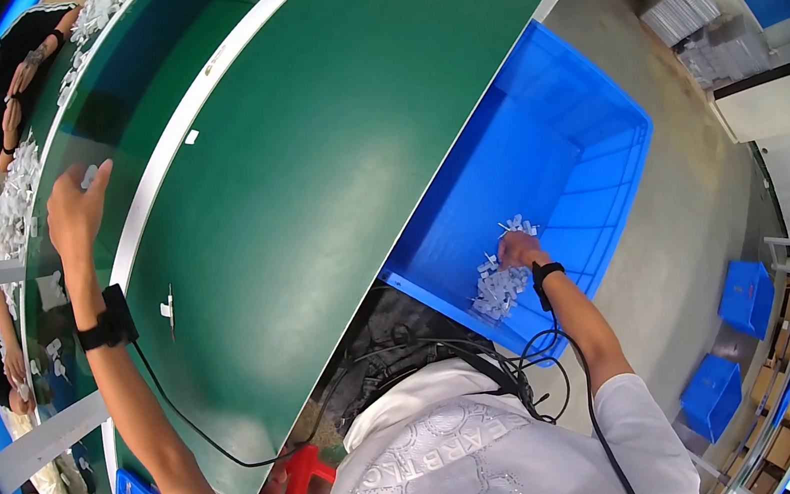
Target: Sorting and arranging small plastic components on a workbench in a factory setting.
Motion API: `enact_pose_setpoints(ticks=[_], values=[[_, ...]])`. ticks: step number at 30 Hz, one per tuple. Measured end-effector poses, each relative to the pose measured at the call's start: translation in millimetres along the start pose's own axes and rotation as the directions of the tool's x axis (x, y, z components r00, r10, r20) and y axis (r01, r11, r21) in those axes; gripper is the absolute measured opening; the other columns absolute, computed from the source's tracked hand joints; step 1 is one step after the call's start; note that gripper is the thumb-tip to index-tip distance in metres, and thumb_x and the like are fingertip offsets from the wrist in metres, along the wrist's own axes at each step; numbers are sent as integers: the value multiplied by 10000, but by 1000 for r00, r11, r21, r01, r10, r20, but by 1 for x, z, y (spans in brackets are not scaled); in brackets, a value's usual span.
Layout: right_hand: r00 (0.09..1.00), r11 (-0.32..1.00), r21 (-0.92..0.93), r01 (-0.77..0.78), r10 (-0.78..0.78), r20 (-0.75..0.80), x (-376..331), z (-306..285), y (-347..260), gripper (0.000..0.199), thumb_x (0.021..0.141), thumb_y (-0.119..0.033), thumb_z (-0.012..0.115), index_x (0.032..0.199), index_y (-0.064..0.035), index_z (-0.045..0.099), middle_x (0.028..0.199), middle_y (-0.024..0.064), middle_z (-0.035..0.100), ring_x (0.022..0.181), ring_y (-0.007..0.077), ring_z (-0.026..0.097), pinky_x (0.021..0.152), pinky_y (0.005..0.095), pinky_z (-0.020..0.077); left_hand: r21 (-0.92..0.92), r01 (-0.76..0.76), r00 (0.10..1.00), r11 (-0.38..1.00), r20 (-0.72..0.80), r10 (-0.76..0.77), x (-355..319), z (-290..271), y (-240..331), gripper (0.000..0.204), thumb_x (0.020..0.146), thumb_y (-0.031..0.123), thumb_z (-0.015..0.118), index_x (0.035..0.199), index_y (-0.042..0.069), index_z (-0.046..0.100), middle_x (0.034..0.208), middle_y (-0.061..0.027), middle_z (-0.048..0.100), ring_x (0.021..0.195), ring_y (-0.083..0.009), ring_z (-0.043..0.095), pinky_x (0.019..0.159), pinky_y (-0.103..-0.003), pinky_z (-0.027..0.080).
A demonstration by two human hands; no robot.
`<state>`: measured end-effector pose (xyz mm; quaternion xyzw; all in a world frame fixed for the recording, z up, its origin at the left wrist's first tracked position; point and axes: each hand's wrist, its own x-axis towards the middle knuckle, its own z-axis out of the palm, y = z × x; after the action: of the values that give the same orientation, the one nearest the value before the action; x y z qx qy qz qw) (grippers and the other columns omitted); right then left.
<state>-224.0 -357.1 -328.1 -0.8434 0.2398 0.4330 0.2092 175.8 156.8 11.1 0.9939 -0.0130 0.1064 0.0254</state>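
My left hand [77,213] is raised over the far left strip of the green bench, with its fingers curled round a small whitish plastic piece [89,176]. Down inside a large blue bin [597,173] at the right is my right hand [521,250], its fingers bent inward. Whatever it may be gripping is hidden from this angle. Against that hand lies a heap of small white plastic pieces [499,291] on the bin's floor, with several more just beyond the fingers.
A green tabletop [302,159] with a white divider [163,163] lies on the left; one white piece [192,136] and a thin tagged item [170,311] rest on it. Co-workers' hands [19,83] are near white heaps [17,204]. Black cables [384,350] cross my lap.
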Motion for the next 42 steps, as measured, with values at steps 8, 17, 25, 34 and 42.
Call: enact_pose_setpoints(ticks=[8, 17, 25, 34, 42], values=[[983, 989, -22, -144, 140, -118, 9, 23, 4, 279, 628, -174, 795, 868, -52, 723, 936, 141, 734, 892, 283, 721, 731, 391, 569, -398, -326, 940, 858, -41, 338, -82, -35, 85, 376, 882, 279, 721, 1147, 16, 673, 1139, -148, 672, 963, -251, 686, 830, -370, 523], [960, 983, -31, -180, 169, -222, -14, -19, -17, 353, 671, -204, 767, 983, -43, 728, 1030, 168, 719, 1004, 309, 697, 825, 378, 563, -433, -525, 833, 733, -84, 547, -129, -44, 124, 323, 867, 223, 709, 1080, -17, 672, 1127, -173, 675, 986, -364, 655, 823, -412, 523], [608, 662, 298, 687, -300, -735, -203, -156, -125, 203, 708, 13, 735, 905, -27, 701, 813, 54, 669, 518, 68, 507, 483, 236, 403, -877, -350, 645, 328, 28, 764, -192, -41, 173, 234, 880, 166, 689, 1001, -33, 700, 936, -186, 697, 802, -322, 687, 716, -391, 545], [111, 420, -164, 893, -557, -823, -258, -161, -196, 276, 678, 30, 757, 936, -45, 697, 900, 69, 665, 522, 88, 554, 476, 236, 439, -923, 229, 564, 309, 385, 730, -216, -39, 202, 191, 899, 95, 705, 1034, -40, 703, 827, -66, 706, 705, -74, 629, 632, -226, 510], [164, 603, -72, 794, -327, -931, -214, -150, -132, 163, 753, -36, 769, 907, -49, 717, 856, 64, 680, 582, 123, 607, 521, 243, 468, -931, 74, 917, 357, 204, 342, -117, -53, 125, 154, 931, 207, 668, 960, 59, 697, 824, -31, 676, 599, -63, 571, 518, -207, 461]])
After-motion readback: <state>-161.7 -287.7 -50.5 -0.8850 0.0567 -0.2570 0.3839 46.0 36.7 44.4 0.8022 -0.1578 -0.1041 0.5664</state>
